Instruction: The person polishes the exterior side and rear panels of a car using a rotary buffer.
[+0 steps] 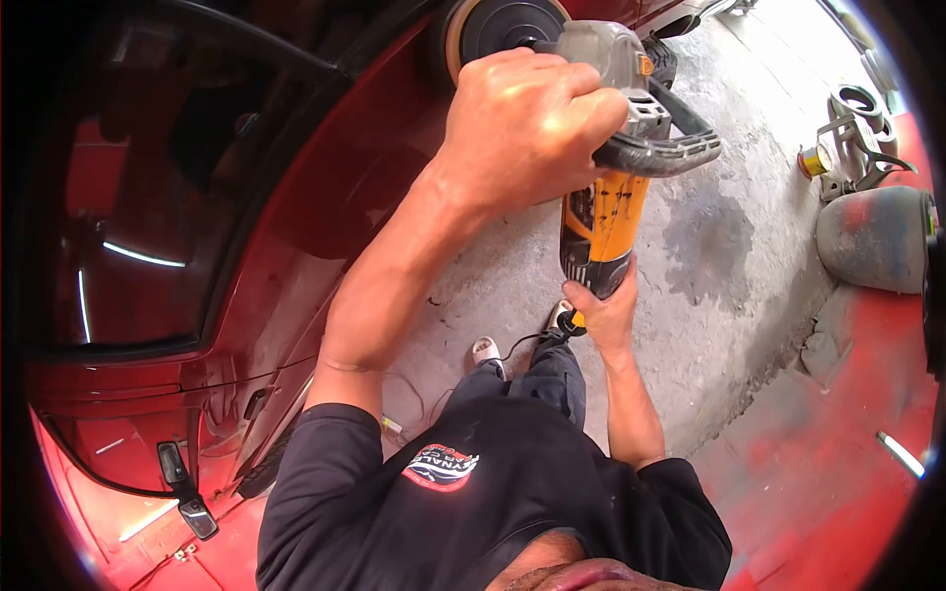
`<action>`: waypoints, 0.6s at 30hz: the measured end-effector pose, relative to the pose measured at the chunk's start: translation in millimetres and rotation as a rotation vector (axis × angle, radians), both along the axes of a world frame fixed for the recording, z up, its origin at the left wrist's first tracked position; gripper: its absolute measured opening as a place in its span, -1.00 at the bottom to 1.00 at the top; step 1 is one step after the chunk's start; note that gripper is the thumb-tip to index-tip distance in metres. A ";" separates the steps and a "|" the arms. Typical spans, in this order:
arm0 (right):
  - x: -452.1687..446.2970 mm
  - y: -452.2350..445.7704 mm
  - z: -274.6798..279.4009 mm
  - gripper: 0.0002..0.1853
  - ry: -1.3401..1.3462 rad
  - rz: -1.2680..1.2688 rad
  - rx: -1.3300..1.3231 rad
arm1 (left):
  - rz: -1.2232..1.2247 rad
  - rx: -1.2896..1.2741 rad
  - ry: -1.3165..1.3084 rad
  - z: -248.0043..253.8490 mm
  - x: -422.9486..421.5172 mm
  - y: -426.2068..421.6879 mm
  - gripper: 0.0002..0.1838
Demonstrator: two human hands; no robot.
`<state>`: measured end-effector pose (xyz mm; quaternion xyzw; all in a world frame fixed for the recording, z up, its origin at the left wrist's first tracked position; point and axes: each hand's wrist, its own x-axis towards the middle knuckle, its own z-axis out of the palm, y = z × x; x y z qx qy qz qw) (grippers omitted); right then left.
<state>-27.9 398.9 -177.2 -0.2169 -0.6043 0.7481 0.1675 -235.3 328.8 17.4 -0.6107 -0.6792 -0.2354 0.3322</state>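
Note:
A polisher with an orange and black body [616, 212] spans the upper middle, tilted slightly. My left hand [532, 128] is closed around its front end, beside the black loop handle [680, 148]. Lower down, my right hand [608, 307] wraps round the dark rear end, near the power cord. The round dark pad [503, 28] with a tan rim faces the glossy red car panel [296, 212] at the top left. Whether pad and paint touch cannot be made out. What my left fingers grip underneath is hidden.
Dark car windows [148, 197] fill the left side. My feet stand on the rough grey floor [690, 345], with the cord running beside them. At the right are a grey rounded part [872, 239], a yellow can [814, 162] and metal parts. Red covers the lower right.

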 end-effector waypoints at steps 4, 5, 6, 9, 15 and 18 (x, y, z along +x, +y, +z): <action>1.0 -4.1 -8.5 -0.13 0.024 0.026 0.021 | 0.019 -0.018 0.016 -5.6 3.5 -10.6 -0.67; 4.7 -10.7 -13.4 -0.11 0.022 0.030 0.015 | 0.030 -0.027 0.017 -7.8 8.4 -20.2 -0.66; 11.2 -20.9 -18.6 -0.09 0.019 0.034 0.012 | 0.041 -0.034 0.019 -8.2 15.1 -31.4 -0.66; 29.6 -53.2 -19.4 -0.01 -0.003 0.077 0.012 | 0.064 -0.033 0.014 -7.0 39.5 -75.5 -0.69; 76.1 -130.9 -31.4 0.12 0.008 0.235 0.082 | 0.171 -0.066 -0.079 -11.2 103.4 -184.1 -0.64; 94.4 -159.9 -35.7 0.17 -0.022 0.382 0.172 | 0.298 -0.162 -0.125 -7.6 143.9 -235.3 -0.63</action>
